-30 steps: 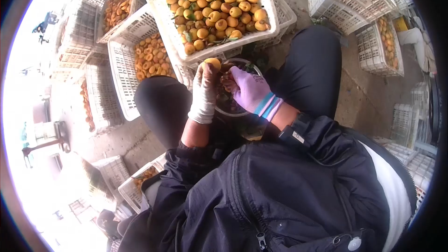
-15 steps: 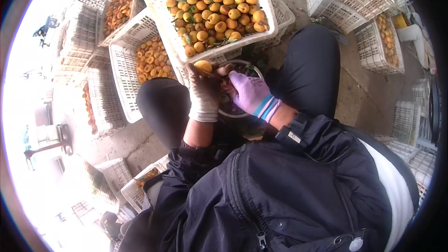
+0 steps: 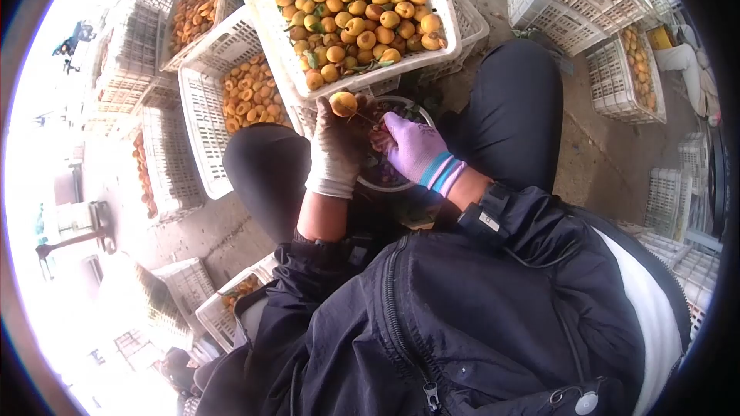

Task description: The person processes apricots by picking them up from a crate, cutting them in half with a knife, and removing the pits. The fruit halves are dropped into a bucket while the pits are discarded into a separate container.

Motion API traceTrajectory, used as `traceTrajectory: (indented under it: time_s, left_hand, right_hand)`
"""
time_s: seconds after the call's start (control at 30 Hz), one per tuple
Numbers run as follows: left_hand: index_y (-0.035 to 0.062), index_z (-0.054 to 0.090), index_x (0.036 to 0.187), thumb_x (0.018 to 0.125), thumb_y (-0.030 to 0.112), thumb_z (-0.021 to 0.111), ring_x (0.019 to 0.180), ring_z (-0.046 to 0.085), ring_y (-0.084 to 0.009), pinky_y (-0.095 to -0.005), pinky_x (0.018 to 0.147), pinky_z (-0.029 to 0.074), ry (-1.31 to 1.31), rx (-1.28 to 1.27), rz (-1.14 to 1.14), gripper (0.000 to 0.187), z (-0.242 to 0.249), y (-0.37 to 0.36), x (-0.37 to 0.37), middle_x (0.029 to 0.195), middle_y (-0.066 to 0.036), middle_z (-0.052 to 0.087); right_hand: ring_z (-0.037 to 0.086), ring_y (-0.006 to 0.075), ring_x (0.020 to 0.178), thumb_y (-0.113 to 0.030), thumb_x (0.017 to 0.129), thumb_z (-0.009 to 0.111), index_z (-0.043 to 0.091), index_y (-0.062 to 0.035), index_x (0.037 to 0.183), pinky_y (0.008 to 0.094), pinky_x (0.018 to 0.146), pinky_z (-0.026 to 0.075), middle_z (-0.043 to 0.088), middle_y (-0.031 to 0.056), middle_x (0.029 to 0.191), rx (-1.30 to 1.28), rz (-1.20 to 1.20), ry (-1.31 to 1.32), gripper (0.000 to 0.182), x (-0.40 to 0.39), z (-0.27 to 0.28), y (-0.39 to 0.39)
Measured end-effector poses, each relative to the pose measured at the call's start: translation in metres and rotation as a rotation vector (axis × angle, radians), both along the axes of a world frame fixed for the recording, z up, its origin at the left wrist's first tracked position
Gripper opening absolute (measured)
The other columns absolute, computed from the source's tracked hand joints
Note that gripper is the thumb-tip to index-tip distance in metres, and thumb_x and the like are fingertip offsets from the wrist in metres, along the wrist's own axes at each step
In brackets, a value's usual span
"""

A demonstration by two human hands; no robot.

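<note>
Gloved in white with dark-stained fingers, my left hand (image 3: 336,139) is closed around an orange-yellow fruit (image 3: 343,104), which shows at its fingertips. My right hand (image 3: 415,146), in a purple glove with a blue cuff band, is closed just beside it; what it grips is too small to make out. Below both hands, between my knees, is a round clear container (image 3: 401,104) with dark contents, partly hidden. A white crate (image 3: 378,78) full of whole fruit with some green leaves stands just beyond my hands.
Left of my knee, a white crate (image 3: 202,131) holds halved fruit, with another crate (image 3: 166,35) of halves behind it. Stacked crates (image 3: 566,0) stand at the upper right, near a smaller fruit crate (image 3: 617,81). A person's leg (image 3: 682,69) shows at the right edge.
My left hand has shifted slightly left and turned, so more of the fruit shows. My right hand has moved slightly, and a wider gap shows between the hands.
</note>
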State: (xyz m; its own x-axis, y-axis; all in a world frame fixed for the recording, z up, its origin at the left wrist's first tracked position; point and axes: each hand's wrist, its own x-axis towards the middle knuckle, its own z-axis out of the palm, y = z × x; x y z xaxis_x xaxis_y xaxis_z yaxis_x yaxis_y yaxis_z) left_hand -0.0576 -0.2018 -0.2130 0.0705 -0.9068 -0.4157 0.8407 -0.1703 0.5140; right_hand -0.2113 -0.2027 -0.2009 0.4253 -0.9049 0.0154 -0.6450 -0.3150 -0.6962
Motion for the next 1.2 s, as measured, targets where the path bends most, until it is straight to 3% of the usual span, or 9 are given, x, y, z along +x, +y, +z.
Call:
traceTrajectory:
  time_s: [0.13, 0.2, 0.3, 0.4, 0.47, 0.53, 0.67, 0.93, 1.2]
  left_hand:
    - [0.0020, 0.047, 0.131, 0.089, 0.051, 0.064, 0.110, 0.057, -0.0338, -0.0482, 0.104, 0.041, -0.114, -0.105, -0.043, 0.067, -0.021, -0.002, 0.009, 0.120, -0.017, 0.058]
    - [0.0057, 0.047, 0.130, 0.092, 0.053, 0.058, 0.108, 0.058, -0.0314, -0.0457, 0.104, 0.042, -0.287, -0.186, 0.038, 0.062, -0.021, -0.002, 0.005, 0.118, -0.013, 0.059]
    - [0.0101, 0.049, 0.127, 0.096, 0.061, 0.041, 0.093, 0.059, -0.0262, -0.0428, 0.087, 0.050, -0.063, 0.039, 0.244, 0.060, 0.006, -0.010, 0.012, 0.114, -0.012, 0.058]
    - [0.0085, 0.051, 0.126, 0.097, 0.056, 0.046, 0.084, 0.059, -0.0256, -0.0417, 0.083, 0.051, -0.210, 0.065, 0.267, 0.056, 0.008, -0.008, 0.016, 0.107, -0.012, 0.056]
    - [0.0100, 0.047, 0.131, 0.098, 0.052, 0.048, 0.103, 0.055, -0.0234, -0.0391, 0.092, 0.049, -0.661, -0.121, 0.058, 0.053, 0.012, 0.004, 0.007, 0.118, -0.011, 0.054]
    - [0.0101, 0.050, 0.132, 0.103, 0.045, 0.042, 0.098, 0.059, -0.0178, -0.0299, 0.083, 0.051, -1.381, -0.421, 0.053, 0.046, 0.012, 0.004, -0.006, 0.117, -0.010, 0.056]
    - [0.0088, 0.042, 0.137, 0.104, 0.041, 0.042, 0.087, 0.063, -0.0184, -0.0319, 0.082, 0.051, -1.081, -0.310, -0.319, 0.047, 0.000, 0.010, -0.015, 0.100, -0.009, 0.066]
    - [0.0066, 0.044, 0.135, 0.103, 0.044, 0.040, 0.088, 0.063, -0.0172, -0.0321, 0.083, 0.051, -1.279, -0.257, -0.321, 0.049, 0.013, 0.014, -0.032, 0.100, -0.010, 0.067]
    - [0.0045, 0.059, 0.115, 0.101, 0.042, 0.049, 0.090, 0.060, -0.0172, -0.0315, 0.086, 0.050, -0.476, -0.231, -0.160, 0.041, -0.023, -0.004, -0.042, 0.101, -0.006, 0.064]
  right_hand:
    - [0.064, 0.0412, 0.084, -0.020, 0.089, 0.057, 0.056, -0.0072, 0.097, 0.0507, 0.069, 0.051, 0.067, 0.0193, 0.088, 0.023, -0.016, -0.043, 0.016, 0.001, 0.003, 0.000]
    - [0.065, 0.0405, 0.083, -0.022, 0.089, 0.059, 0.056, -0.0078, 0.096, 0.0500, 0.069, 0.051, 0.067, 0.0183, 0.088, 0.023, -0.007, -0.046, 0.016, 0.002, 0.006, -0.001]
    - [0.066, 0.0387, 0.082, -0.025, 0.089, 0.061, 0.058, -0.0084, 0.094, 0.0490, 0.070, 0.051, 0.068, 0.0163, 0.087, 0.063, 0.020, -0.031, 0.018, -0.003, 0.018, 0.001]
    - [0.067, 0.0351, 0.078, -0.030, 0.089, 0.065, 0.058, -0.0082, 0.094, 0.0446, 0.067, 0.052, 0.068, 0.0145, 0.083, 0.076, 0.015, -0.035, 0.024, -0.004, 0.012, 0.000]
    - [0.068, 0.0292, 0.073, -0.031, 0.092, 0.066, 0.058, -0.0064, 0.096, 0.0374, 0.064, 0.051, 0.068, 0.0134, 0.080, 0.138, -0.200, -0.350, 0.026, 0.000, 0.009, -0.006]
    - [0.056, 0.0089, 0.060, -0.032, 0.096, 0.062, 0.058, -0.0051, 0.097, 0.0258, 0.056, 0.045, 0.061, 0.0002, 0.070, 0.307, -0.220, -0.723, 0.027, 0.002, -0.001, -0.013]
    - [0.052, 0.0054, 0.059, -0.033, 0.096, 0.062, 0.058, -0.0054, 0.099, 0.0232, 0.054, 0.044, 0.059, -0.0016, 0.074, 0.300, -0.245, -0.867, 0.028, 0.000, -0.006, -0.015]
    - [0.054, 0.0077, 0.063, -0.031, 0.096, 0.062, 0.057, -0.0031, 0.099, 0.0254, 0.057, 0.046, 0.061, 0.0013, 0.077, 0.321, -0.361, -0.857, 0.028, 0.007, -0.003, -0.009]
    - [0.058, 0.0353, 0.085, -0.019, 0.090, 0.066, 0.054, -0.0031, 0.095, 0.0409, 0.072, 0.048, 0.055, 0.0155, 0.092, -0.195, -0.310, -0.472, 0.021, 0.011, -0.002, -0.008]
